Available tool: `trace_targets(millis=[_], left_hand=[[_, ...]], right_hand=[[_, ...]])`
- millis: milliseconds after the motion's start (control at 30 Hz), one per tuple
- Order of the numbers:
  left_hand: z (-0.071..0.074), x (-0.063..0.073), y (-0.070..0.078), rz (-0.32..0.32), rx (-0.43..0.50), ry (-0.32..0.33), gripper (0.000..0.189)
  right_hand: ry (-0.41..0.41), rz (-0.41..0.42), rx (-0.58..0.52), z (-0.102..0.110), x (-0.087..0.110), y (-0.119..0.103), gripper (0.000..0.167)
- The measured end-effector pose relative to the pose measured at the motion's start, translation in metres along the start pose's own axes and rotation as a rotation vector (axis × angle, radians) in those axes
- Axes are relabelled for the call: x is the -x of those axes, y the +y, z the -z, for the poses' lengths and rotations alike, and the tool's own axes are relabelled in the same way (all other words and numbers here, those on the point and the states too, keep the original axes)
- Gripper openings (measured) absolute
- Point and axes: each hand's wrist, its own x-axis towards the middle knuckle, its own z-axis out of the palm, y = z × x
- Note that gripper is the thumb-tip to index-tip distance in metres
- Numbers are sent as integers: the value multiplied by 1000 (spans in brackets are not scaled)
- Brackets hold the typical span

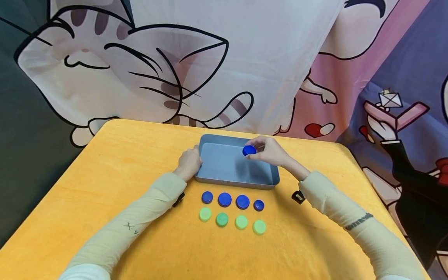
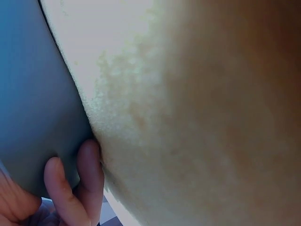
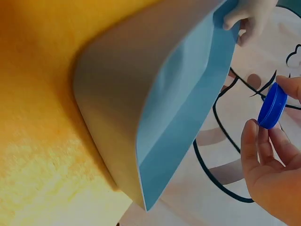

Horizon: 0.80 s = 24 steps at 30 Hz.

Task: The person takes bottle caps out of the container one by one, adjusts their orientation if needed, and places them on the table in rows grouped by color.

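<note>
At the left end of a grey-blue rectangular tray [image 1: 220, 167], my left hand [image 1: 189, 161] grips the rim. In the right wrist view its thumb reaches over the tray's edge, and the left wrist view shows fingertips [image 2: 56, 172] against the outer wall. My right hand [image 1: 268, 151] pinches a blue bottle cap [image 1: 249, 151] between thumb and fingers, held above the tray's right half. That cap [image 3: 273, 106] is tilted nearly on edge in the right wrist view. The visible tray floor holds nothing but the hand's shadow.
In front of the tray lies a row of several blue caps [image 1: 224, 199], two larger and two smaller. Nearer me is a row of several green caps [image 1: 222, 219], one darker. The yellow table [image 1: 157, 249] ends at a cartoon-printed curtain [image 1: 273, 58].
</note>
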Motion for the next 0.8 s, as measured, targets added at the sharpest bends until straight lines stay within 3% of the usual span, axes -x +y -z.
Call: trace_targets(millis=[433, 800], left_hand=[[0, -2, -1, -2, -14, 5, 28], [1, -1, 2, 27, -4, -21, 32]], right_hand=[[37, -2, -129, -12, 41, -13, 41], [36, 34, -111, -13, 72, 3, 39]])
